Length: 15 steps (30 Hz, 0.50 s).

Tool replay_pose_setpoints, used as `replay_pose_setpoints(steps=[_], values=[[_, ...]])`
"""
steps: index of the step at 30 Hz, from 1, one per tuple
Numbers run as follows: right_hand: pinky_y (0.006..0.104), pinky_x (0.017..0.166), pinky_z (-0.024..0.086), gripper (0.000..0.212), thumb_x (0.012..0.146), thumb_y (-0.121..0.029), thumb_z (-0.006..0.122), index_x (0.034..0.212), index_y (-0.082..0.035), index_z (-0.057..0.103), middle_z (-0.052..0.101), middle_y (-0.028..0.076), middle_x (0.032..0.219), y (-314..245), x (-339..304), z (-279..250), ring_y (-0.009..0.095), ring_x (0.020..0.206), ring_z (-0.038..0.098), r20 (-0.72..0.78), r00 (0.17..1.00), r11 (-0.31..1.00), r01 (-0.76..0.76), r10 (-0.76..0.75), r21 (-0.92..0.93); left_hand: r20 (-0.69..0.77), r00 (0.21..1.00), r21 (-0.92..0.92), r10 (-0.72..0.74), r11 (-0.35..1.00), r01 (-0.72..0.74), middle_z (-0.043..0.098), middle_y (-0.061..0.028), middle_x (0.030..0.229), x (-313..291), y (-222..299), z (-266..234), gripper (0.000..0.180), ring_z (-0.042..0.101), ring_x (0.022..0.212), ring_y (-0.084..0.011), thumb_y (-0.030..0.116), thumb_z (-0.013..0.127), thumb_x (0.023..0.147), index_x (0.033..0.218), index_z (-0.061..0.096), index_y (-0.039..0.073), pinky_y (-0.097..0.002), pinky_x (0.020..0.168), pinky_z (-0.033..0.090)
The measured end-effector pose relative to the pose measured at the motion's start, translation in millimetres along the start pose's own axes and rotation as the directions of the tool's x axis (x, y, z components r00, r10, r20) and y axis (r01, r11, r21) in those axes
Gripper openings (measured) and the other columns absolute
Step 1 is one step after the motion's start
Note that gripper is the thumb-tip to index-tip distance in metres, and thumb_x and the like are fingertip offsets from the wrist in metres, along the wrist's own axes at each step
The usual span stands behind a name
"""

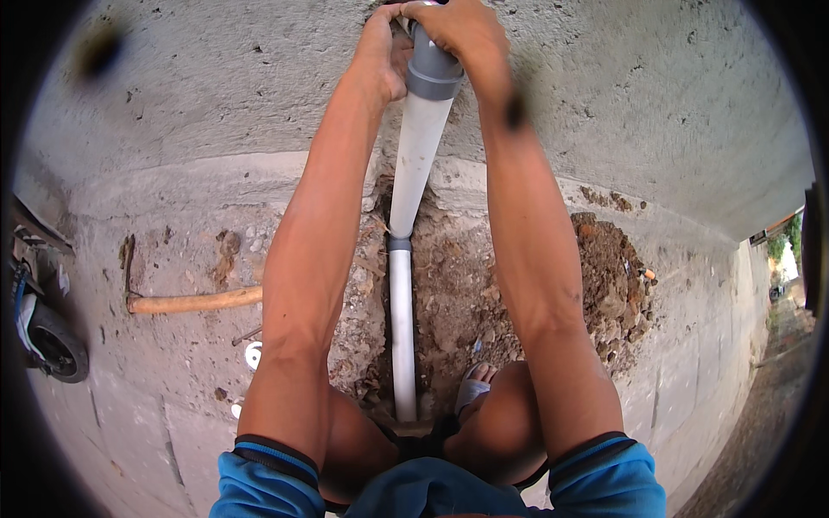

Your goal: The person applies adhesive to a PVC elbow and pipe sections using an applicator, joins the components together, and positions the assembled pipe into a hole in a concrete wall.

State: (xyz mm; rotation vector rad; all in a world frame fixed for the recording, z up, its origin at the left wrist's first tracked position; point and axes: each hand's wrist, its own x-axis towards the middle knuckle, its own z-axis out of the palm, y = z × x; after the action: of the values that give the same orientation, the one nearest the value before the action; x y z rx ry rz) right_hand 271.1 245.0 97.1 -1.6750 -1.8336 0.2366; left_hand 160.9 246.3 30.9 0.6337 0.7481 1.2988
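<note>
A white plastic pipe [418, 155] rises along a rough grey wall [622, 95], topped by a grey fitting [433, 73]. My left hand [384, 52] grips the fitting from the left. My right hand [458, 34] closes over its top from the right. Lower down, a grey coupling [398, 244] joins this pipe to a second white pipe [402, 337] lying in a dug trench between my knees. My sandalled foot [475, 384] rests beside that pipe.
A mound of brown soil [609, 285] lies right of the trench. A pickaxe with a wooden handle [194, 301] lies on the concrete at left. A small white ring [253, 354] sits near it. A black wheel [59, 350] shows at the far left edge.
</note>
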Motion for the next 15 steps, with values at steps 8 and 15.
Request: replay_pose_setpoints(steps=[8, 15], values=[[0.0490, 0.099, 0.053, 0.070, 0.079, -0.056, 0.071, 0.118, 0.002, 0.073, 0.070, 0.030, 0.122, -7.5, -7.9, -6.4, 0.043, 0.117, 0.067, -0.009, 1.000, 0.999, 0.024, -0.025, -0.021, 0.052, 0.998, 0.007, -0.041, 0.999, 0.040, 0.067, -0.0168, 0.133, 7.4, 0.4, -7.6, 0.077, 0.064, 0.117, -0.0307, 0.068, 0.055, 0.089, 0.125, 0.064, 0.001, -0.0486, 0.110, 0.043], [0.0490, 0.098, 0.054, 0.071, 0.079, -0.057, 0.072, 0.116, 0.004, 0.073, 0.070, 0.030, 0.121, -2.6, -5.5, -2.5, 0.043, 0.117, 0.067, -0.012, 1.000, 1.000, 0.010, -0.010, -0.017, 0.039, 0.996, -0.023, -0.082, 0.996, 0.083, 0.070, -0.0149, 0.125, 12.7, 1.9, -8.8, 0.070, 0.066, 0.110, -0.0302, 0.066, 0.058, 0.090, 0.122, 0.066, 0.005, -0.0507, 0.108, 0.045]])
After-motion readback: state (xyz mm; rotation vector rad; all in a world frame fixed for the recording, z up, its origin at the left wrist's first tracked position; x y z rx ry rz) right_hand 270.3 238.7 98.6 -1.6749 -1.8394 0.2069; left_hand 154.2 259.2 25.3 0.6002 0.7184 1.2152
